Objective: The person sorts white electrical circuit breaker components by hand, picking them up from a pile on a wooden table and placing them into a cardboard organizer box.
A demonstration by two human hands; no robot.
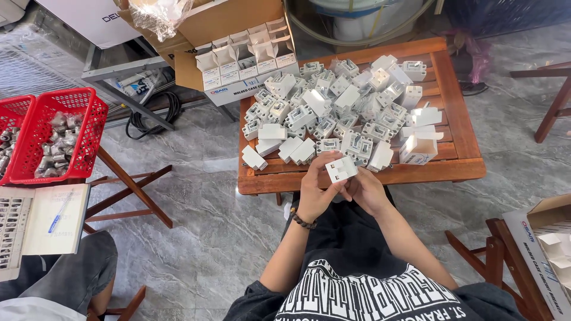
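A small white plastic breaker housing [341, 169] is being held just off the near edge of the low wooden table [461, 119], in front of the person's lap. It is lying tilted, its long axis running from lower left to upper right, with its broad white face turned up toward the camera. The left hand [315, 193] is gripping it from below and the left, fingers curled together and clamped on its lower-left end; a dark beaded bracelet [302, 221] is sitting on that wrist. The right hand [367, 191] is meeting it from the right, fingers bent and closed against the underside of the housing, though the fingertips are hidden behind it.

Beyond the hands, a heap of similar white and grey breakers [333, 110] is covering most of the table, reaching from its left edge toward the far right corner. An open small white carton [417, 148] is standing near the table's near right corner. Past the far left corner, a cardboard box [238, 59] is holding rows of small white cartons. To the left, a red plastic basket [59, 134] is holding metal parts, and a notebook with a blue pen [56, 217] is lying below it.
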